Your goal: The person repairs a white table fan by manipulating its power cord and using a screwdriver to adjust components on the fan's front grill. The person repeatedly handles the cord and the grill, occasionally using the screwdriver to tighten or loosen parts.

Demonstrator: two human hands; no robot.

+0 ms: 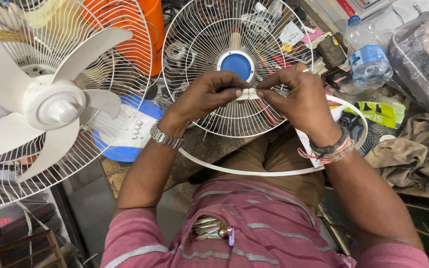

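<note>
Two hands pinching ends of thin white plastic rim band [254, 173] together: left hand [209, 94] and right hand [299, 101] closed narrow on joint, band looping down over lap. Round white wire fan guard [199, 44] with blue hub just behind; bladed fan [55, 106] crowding left. Clear water bottle [368, 54] and crumpled cloth [413, 149] at right, little free bench.

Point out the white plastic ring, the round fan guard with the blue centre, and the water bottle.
white plastic ring [254, 173]: head view, on the band's lower arc over the lap.
fan guard [199, 44]: head view, on the wire spokes left of the blue centre.
water bottle [368, 59]: head view, on the label.
</note>
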